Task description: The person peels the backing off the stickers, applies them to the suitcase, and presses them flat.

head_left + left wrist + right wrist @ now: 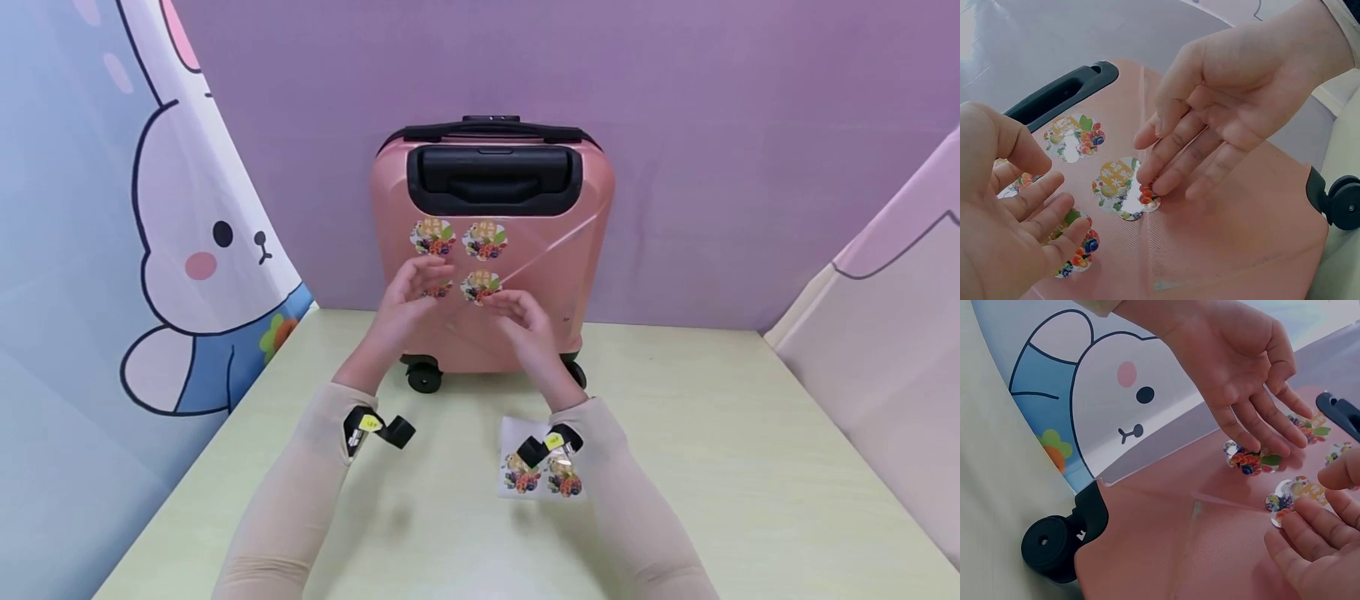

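Note:
A pink suitcase (472, 342) stands upright with round fruit-print stickers on its front. Two of them, an upper left sticker (432, 239) and an upper right sticker (485, 240), sit below the black handle recess. Under these are a lower left sticker (438, 289), partly hidden by my left hand (408, 296), and a lower right sticker (480, 286). My right hand (528, 325) has its fingertips at the lower right sticker's edge, touching or just over it. Both hands have loosely bent fingers, and neither holds anything. In the left wrist view the lower right sticker (1116, 184) looks flat on the shell.
A white sticker sheet (512, 433) with fruit stickers lies on the pale table (712, 433), partly under the right forearm. Black suitcase wheels (424, 377) rest on the tabletop. Behind is a purple backdrop (712, 167); a rabbit-print cloth (187, 250) hangs at the left.

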Demonstrator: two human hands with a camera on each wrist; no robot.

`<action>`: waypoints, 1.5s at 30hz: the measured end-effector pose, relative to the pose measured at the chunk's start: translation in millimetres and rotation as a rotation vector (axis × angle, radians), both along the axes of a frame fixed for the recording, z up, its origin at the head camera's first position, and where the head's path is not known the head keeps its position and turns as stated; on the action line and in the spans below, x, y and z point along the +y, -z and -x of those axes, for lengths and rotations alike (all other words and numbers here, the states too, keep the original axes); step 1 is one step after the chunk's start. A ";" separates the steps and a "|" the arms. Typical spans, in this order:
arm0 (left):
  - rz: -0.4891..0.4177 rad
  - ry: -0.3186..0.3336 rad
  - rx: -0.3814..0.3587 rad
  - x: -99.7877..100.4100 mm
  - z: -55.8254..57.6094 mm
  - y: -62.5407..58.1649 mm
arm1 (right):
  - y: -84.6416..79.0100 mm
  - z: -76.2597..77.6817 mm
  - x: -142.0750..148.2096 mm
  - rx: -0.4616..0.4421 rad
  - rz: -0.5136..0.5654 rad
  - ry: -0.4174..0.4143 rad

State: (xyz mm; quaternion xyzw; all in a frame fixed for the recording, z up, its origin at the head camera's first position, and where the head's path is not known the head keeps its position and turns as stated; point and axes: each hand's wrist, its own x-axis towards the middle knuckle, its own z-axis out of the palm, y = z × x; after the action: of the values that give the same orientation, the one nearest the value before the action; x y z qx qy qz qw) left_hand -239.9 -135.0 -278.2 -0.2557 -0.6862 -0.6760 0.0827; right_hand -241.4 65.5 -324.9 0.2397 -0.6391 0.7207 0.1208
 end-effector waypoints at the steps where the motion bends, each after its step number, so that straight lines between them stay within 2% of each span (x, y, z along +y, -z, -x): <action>1: -0.003 -0.005 -0.007 0.7 0.6 0.9 | 0.4 1.7 -0.1 -0.006 0.002 -0.013; 8: -0.031 0.015 -0.039 6.0 5.4 10.8 | 3.4 12.6 0.2 -0.053 0.030 -0.067; 13: -0.036 0.036 -0.081 9.9 8.4 16.3 | 2.6 15.1 1.4 -0.034 0.054 -0.075; 18: -0.010 0.062 -0.088 14.5 9.5 21.9 | -3.6 16.3 3.2 -0.003 0.088 -0.056; 26: 0.034 0.063 -0.095 20.8 17.4 26.6 | -13.3 17.8 8.2 0.046 0.103 -0.005; 37: 0.007 0.066 -0.096 27.5 23.1 22.0 | -12.9 16.1 7.3 0.045 0.168 -0.008; 45: -0.023 0.027 -0.037 27.8 22.4 11.9 | -17.6 17.7 5.9 0.062 0.177 0.000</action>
State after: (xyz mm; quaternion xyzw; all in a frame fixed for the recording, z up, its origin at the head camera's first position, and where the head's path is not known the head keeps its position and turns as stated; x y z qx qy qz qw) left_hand -262.3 -107.1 -290.0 -0.2514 -0.6761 -0.6897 0.0636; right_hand -259.1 71.4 -307.4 0.2506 -0.5689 0.7665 0.1613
